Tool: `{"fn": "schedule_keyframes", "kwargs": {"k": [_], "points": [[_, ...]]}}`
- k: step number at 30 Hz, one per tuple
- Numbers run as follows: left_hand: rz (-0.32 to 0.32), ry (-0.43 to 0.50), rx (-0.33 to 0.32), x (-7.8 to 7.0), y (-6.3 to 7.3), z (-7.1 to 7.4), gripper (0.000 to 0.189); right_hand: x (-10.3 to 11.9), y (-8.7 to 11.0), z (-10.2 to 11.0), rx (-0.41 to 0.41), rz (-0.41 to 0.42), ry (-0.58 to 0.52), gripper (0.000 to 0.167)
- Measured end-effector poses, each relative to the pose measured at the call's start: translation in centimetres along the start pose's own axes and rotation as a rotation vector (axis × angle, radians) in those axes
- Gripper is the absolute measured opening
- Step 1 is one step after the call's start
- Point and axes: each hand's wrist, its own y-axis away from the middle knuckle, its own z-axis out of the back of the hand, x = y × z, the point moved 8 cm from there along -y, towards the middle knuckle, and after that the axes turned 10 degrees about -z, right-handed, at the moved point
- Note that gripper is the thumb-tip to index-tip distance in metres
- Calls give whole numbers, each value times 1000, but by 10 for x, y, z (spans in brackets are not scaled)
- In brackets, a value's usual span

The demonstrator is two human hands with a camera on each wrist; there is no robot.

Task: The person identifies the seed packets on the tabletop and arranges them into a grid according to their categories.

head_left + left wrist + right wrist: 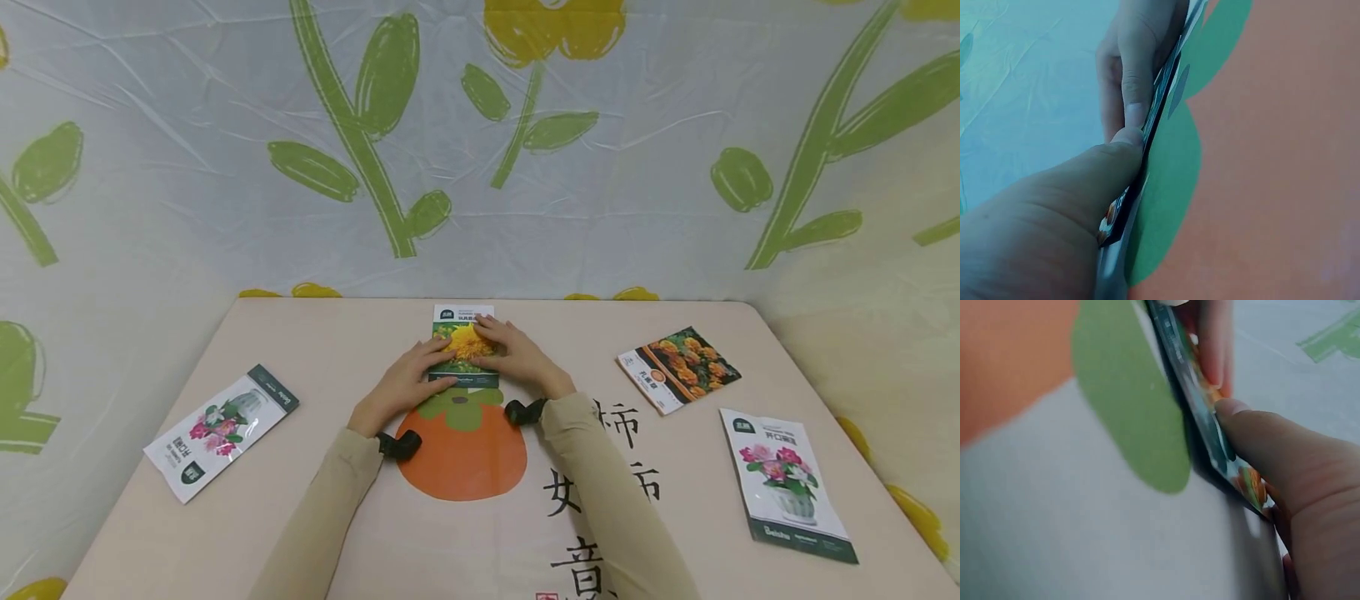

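Observation:
A seed packet (465,367) with a yellow flower on its front lies at the table's far middle, just above the printed persimmon. My left hand (408,379) rests on its left side with fairly straight fingers. From the other side my right hand (521,354) lies across it, fingers spread over the picture. In the left wrist view, the left thumb (1107,165) presses on the packet near its dark lower edge, close to a right-hand finger. The right thumb (1272,437) touches the packet (1200,419) too. Whether fingertips reach underneath is hidden.
One pink-flower packet (223,432) lies slanted at the left. To the right are an orange-flower packet (678,369) and another pink-flower packet (787,483) near the table's edge. The tablecloth (442,550) bears a persimmon print and black characters. A patterned curtain (540,225) stands behind.

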Motion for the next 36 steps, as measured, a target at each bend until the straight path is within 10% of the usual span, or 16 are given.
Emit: {"fn": "schedule_keyframes", "kwargs": {"k": [14,36], "points": [[2,1,-9,-4,1,-1,54,-3,12,2,-185,15,-5,51],[-14,-57,3,-2,1,-4,55,5,32,-10,-175,48,68,60]]}}
